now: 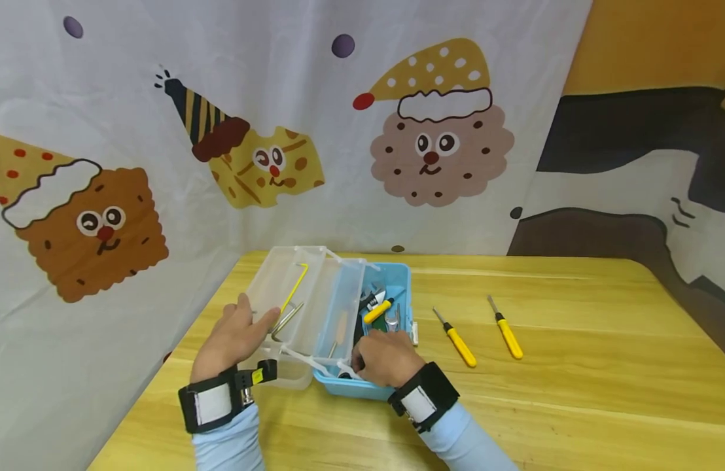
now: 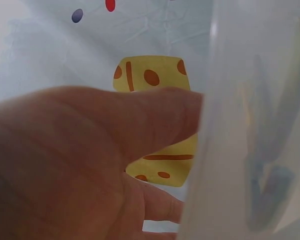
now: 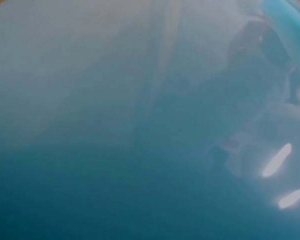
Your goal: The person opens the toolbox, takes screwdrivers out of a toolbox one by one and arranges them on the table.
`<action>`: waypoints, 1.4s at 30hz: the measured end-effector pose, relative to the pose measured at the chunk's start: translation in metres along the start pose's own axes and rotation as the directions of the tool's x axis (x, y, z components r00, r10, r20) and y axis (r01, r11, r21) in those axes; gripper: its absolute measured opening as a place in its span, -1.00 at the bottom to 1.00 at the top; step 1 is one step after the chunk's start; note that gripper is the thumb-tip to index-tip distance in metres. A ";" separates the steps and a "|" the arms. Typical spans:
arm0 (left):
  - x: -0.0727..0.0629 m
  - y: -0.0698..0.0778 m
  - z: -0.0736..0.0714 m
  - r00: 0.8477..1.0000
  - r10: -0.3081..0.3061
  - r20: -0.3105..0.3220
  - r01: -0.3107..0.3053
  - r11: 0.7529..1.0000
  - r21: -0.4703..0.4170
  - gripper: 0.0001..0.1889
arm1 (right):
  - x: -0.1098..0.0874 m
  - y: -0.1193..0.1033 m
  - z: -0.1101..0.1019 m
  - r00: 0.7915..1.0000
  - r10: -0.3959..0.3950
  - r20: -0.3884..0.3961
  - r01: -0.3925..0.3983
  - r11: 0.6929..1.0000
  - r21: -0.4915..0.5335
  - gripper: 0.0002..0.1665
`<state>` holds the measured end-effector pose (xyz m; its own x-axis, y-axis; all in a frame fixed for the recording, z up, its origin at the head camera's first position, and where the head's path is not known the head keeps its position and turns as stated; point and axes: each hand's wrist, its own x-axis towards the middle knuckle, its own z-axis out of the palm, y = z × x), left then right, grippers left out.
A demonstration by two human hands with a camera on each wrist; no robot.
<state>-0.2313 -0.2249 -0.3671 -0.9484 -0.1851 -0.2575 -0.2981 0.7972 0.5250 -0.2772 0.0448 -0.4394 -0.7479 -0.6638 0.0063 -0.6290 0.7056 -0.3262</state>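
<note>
My left hand (image 1: pixel 235 330) rests at the near left of a translucent tray (image 1: pixel 262 278), its thumb stretched toward a yellow hex key (image 1: pixel 294 286). A metal hex key (image 1: pixel 288 320) lies beside it. In the left wrist view, the straight thumb (image 2: pixel 160 112) reaches the wall of cloudy plastic (image 2: pixel 230 150). My right hand (image 1: pixel 389 356) dips into the near end of a blue toolbox (image 1: pixel 356 390) with bent fingers; their tips are hidden, and I cannot tell what they hold. Inside lie a yellow-handled screwdriver (image 1: pixel 379 311) and an adjustable wrench (image 1: pixel 371 300).
Two yellow-handled screwdrivers (image 1: pixel 460 345) (image 1: pixel 507 337) lie on the wooden table (image 1: pixel 604 366) right of the toolbox. Another clear tray (image 1: pixel 346 288) stands raised over the box's left side. A printed cloth (image 1: pixel 315 229) hangs behind. Blurred blue plastic (image 3: pixel 140 190) fills the right wrist view.
</note>
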 end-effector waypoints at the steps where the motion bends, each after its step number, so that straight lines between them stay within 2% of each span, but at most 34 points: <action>1: 0.000 0.000 0.000 1.000 0.005 0.001 -0.005 1.000 -0.003 0.08 | 0.000 0.000 0.000 1.000 0.001 -0.001 -0.001 1.000 -0.012 -0.70; 4: -0.001 0.000 0.000 1.000 0.016 0.003 -0.016 1.000 -0.010 0.08 | -0.001 -0.002 0.000 1.000 0.018 0.002 -0.018 1.000 -0.018 -0.68; 11: -0.001 0.000 0.000 1.000 0.023 0.005 -0.023 1.000 -0.019 0.08 | 0.002 -0.003 0.001 0.996 0.086 -0.006 -0.086 0.995 0.044 -0.67; 17: -0.002 -0.001 0.001 1.000 0.027 -0.004 -0.027 0.999 -0.031 0.07 | 0.004 0.000 0.004 0.995 0.098 -0.037 -0.096 0.994 0.048 -0.78; 20: -0.002 -0.002 0.001 0.999 0.030 -0.010 -0.031 0.999 -0.033 0.06 | 0.005 0.000 0.005 0.993 0.102 -0.051 -0.098 0.993 0.073 -0.89; 23: -0.002 -0.002 0.001 0.999 0.038 -0.013 -0.038 0.999 -0.030 0.06 | 0.005 -0.002 0.004 0.992 0.108 -0.058 -0.102 0.989 0.107 -0.91; 29: -0.002 -0.002 0.000 0.999 0.032 -0.005 -0.032 0.999 -0.026 0.07 | 0.003 -0.005 -0.002 0.982 0.132 -0.132 -0.120 0.988 0.096 -0.51; 32: -0.002 -0.001 -0.001 1.000 0.026 -0.001 -0.026 0.999 -0.026 0.07 | -0.001 -0.007 -0.009 0.978 0.140 -0.153 -0.135 0.990 0.044 -0.43; 37: -0.002 -0.002 -0.001 1.000 0.025 -0.006 -0.025 0.999 -0.025 0.06 | -0.010 -0.003 -0.030 0.981 0.172 -0.090 -0.171 0.985 0.017 -0.42; 40: -0.002 -0.003 -0.001 1.000 0.026 -0.010 -0.026 0.999 -0.020 0.06 | -0.016 0.005 -0.045 0.980 0.194 -0.036 -0.191 0.980 0.061 -0.39; 42: -0.003 -0.004 -0.001 1.000 0.026 -0.011 -0.026 0.999 -0.019 0.06 | -0.021 0.012 -0.057 0.978 0.207 -0.001 -0.206 0.974 0.098 -0.46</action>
<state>-0.2278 -0.2283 -0.3675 -0.9568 -0.1705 -0.2353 -0.2753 0.7909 0.5465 -0.2814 0.0813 -0.3900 -0.8624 -0.5027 -0.0601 -0.4375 0.7997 -0.4112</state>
